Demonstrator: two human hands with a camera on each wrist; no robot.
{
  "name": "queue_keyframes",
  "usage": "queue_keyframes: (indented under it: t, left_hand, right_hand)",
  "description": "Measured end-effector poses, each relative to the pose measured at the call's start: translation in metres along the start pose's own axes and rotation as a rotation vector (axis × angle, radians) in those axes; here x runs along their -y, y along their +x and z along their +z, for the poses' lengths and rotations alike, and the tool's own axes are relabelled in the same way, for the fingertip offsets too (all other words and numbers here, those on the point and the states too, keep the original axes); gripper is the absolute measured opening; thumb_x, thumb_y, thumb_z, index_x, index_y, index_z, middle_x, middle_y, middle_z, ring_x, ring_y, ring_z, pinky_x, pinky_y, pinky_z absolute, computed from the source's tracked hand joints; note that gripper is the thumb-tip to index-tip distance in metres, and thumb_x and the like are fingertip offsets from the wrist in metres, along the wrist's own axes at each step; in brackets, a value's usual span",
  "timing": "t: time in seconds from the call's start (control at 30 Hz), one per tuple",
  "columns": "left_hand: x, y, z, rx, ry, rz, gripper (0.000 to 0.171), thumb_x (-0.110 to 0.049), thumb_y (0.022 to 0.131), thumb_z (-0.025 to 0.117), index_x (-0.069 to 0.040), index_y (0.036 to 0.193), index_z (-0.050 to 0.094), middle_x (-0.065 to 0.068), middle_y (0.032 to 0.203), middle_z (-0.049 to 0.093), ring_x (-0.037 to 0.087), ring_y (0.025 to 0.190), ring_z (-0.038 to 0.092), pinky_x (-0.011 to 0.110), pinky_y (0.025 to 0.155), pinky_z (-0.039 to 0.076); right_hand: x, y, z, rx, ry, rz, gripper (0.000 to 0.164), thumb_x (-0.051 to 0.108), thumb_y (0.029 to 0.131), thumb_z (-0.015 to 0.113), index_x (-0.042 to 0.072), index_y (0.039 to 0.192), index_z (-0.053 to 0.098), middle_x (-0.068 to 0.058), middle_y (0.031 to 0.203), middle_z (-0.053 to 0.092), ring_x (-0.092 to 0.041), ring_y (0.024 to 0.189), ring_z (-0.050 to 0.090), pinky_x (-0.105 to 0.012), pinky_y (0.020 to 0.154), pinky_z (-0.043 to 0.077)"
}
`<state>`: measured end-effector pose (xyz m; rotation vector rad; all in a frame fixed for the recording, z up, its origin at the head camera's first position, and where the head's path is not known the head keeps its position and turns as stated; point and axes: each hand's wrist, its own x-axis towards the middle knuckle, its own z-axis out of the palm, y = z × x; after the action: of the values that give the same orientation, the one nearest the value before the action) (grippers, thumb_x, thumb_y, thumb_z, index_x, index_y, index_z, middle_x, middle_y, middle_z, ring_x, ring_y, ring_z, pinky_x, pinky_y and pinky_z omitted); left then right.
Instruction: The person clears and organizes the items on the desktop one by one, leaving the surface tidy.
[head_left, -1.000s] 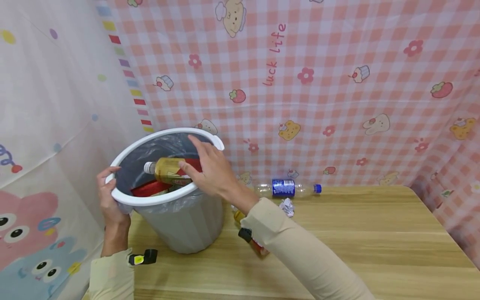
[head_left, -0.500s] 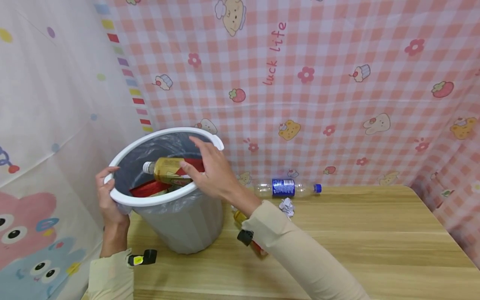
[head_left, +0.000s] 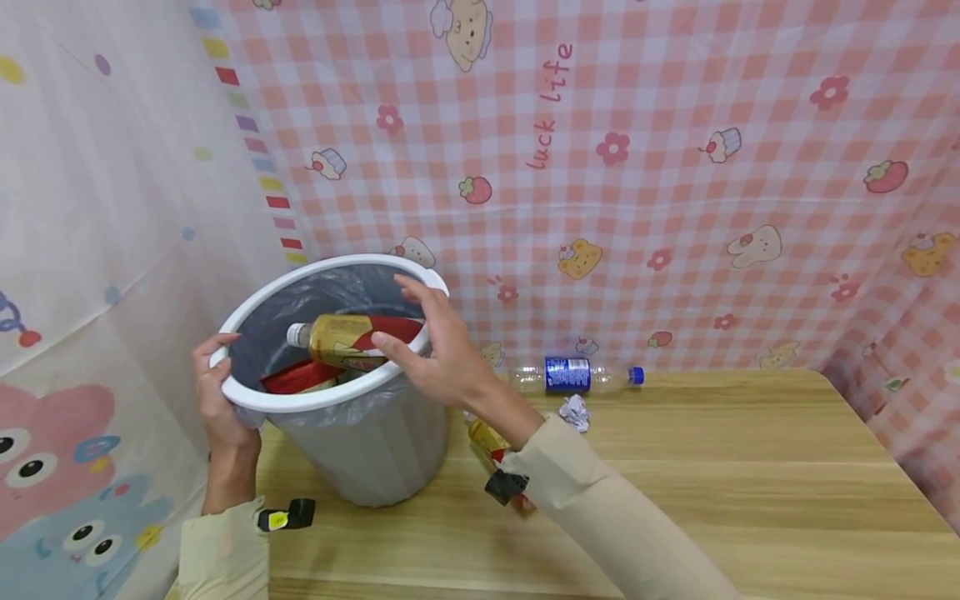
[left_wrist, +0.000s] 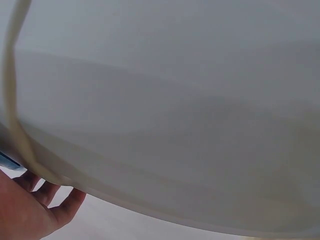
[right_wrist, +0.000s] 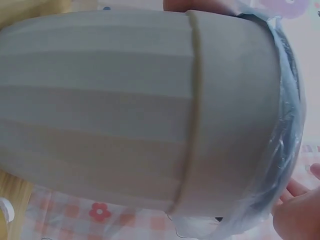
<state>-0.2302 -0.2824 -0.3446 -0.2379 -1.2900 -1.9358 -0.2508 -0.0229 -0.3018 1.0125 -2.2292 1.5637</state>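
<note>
A grey trash bin [head_left: 367, 458] with a white rim and a plastic liner stands on the table, at the left of the head view. My left hand [head_left: 219, 400] grips its rim on the left side; in the left wrist view, curled fingers [left_wrist: 72, 202] show at the rim's edge. Inside the bin, a drink bottle [head_left: 337, 337] with a white cap and yellow-and-red label lies above a red package [head_left: 298, 377]. My right hand [head_left: 446, 354] is over the right rim, fingers spread and relaxed, its thumb close to the bottle. Whether the thumb touches it, I cannot tell.
On the wooden table [head_left: 720, 483], a clear bottle [head_left: 567, 375] with a blue label lies by the back cloth. Crumpled paper [head_left: 575, 413] sits in front of it. Another yellow-and-red bottle [head_left: 486, 437] lies partly beneath my right forearm. Patterned cloths [head_left: 675, 183] hang around the table.
My right hand has drawn back to the right, off the bottle, which stays lying in the bin. The left hand keeps its hold on the rim.
</note>
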Motion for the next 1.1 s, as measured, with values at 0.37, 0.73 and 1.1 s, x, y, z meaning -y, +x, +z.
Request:
queue_keyframes:
  t: [0.37,0.73,1.1]
  left_hand:
    - [0.002,0.001,0.0,0.011,0.026,0.02,0.031,-0.011,0.094,0.035,-0.007,0.113,0.059,0.016,0.123,0.053,0.024,0.111,0.052,0.027,0.091,0.042]
    - [0.001,0.001,0.0,0.0,-0.044,0.003,0.031,-0.009,0.093,0.034,-0.003,0.111,0.059,0.013,0.119,0.055,0.022,0.108,0.054,0.025,0.09,0.042]
    - [0.001,0.001,-0.001,0.005,-0.051,-0.005,0.031,-0.01,0.093,0.035,-0.003,0.112,0.058,0.014,0.12,0.054,0.022,0.109,0.054,0.025,0.091,0.042]
  right_hand:
    - [-0.001,-0.02,-0.013,-0.086,0.001,-0.038,0.064,0.033,0.093,0.064,0.019,0.149,0.036,-0.006,0.151,0.043,-0.021,0.137,0.043,-0.052,0.108,0.036]
    - [-0.012,-0.041,-0.031,-0.074,-0.004,-0.035,0.064,0.028,0.093,0.065,0.014,0.149,0.037,-0.01,0.142,0.048,-0.026,0.13,0.047,-0.049,0.105,0.039]
    - [-0.027,-0.063,-0.045,-0.048,-0.041,0.036,0.061,0.033,0.095,0.063,0.022,0.149,0.038,-0.004,0.138,0.05,-0.019,0.125,0.049,-0.046,0.102,0.042]
